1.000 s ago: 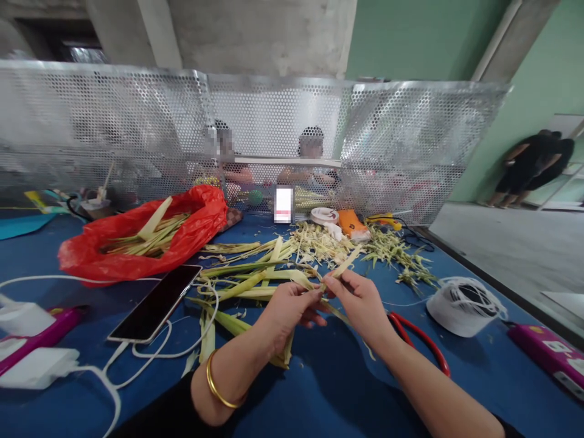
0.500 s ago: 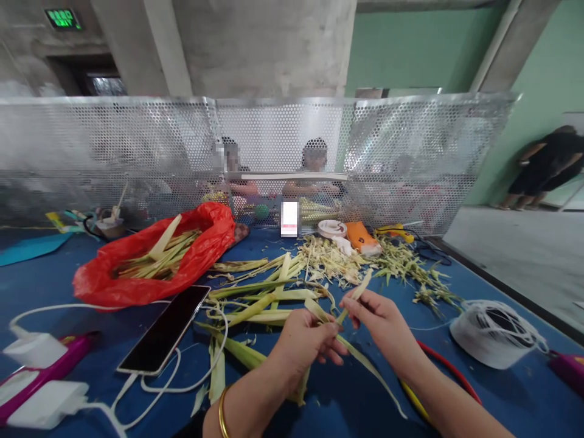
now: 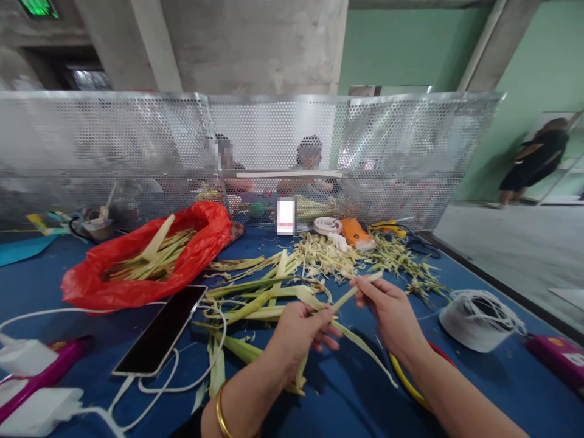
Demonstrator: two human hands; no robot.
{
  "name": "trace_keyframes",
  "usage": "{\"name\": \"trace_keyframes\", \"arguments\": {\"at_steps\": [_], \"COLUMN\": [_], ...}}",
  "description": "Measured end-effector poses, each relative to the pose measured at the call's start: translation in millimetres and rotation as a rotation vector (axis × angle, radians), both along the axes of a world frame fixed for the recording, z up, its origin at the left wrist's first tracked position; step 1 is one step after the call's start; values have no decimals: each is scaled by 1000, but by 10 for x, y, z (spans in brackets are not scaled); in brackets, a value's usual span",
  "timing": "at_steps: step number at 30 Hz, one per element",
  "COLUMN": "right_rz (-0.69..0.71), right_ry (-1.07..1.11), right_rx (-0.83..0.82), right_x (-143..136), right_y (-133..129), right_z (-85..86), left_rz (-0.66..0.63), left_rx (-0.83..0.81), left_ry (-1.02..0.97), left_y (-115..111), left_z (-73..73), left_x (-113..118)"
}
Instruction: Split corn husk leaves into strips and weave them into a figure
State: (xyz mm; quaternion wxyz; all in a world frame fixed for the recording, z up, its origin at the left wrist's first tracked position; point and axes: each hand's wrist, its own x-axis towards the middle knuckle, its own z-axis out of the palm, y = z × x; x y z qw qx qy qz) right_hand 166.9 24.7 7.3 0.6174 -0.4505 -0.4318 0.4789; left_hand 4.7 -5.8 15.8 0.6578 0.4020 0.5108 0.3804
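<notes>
Pale green corn husk strips (image 3: 365,347) are pinched in my left hand (image 3: 303,334), one strip trailing down to the right over the blue table. Between thumb and fingers, my right hand (image 3: 387,307) grips the upper end of a narrow husk strip (image 3: 345,298) that stretches across to the left hand. A gold bangle (image 3: 221,410) circles my left wrist. Behind and left of the hands lie loose corn husks (image 3: 255,307) in a spread pile. Part of the held husk is hidden behind my left fingers.
A red plastic bag (image 3: 191,252) of husk strips stands left, beside a phone (image 3: 162,331) with white cables. Shredded husk (image 3: 326,255), an orange packet (image 3: 356,233) and a tape roll (image 3: 327,225) lie behind. White cord (image 3: 479,322) sits right. A perforated metal screen (image 3: 278,134) backs the table.
My right hand has moved away from my left, drawing the narrow strip out straighter between them. The view has shifted slightly to the right. At far right, a person has changed posture.
</notes>
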Motion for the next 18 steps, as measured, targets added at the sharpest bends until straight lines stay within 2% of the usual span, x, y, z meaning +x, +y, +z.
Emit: {"name": "trace_keyframes", "arguments": {"at_steps": [6, 8, 15, 18], "right_rz": [54, 68, 270, 253], "right_ry": [37, 4, -208, -277], "right_rx": [-18, -30, -36, 38], "right_x": [7, -10, -111, -117], "right_y": [4, -5, -75, -84], "right_z": [42, 42, -43, -38], "left_rz": [35, 40, -94, -19], "left_rx": [-117, -90, 250, 419], "left_ry": [-110, -107, 261, 482], "left_y": [50, 51, 38, 55], "left_z": [42, 36, -73, -63], "left_x": [-44, -41, -28, -80]}}
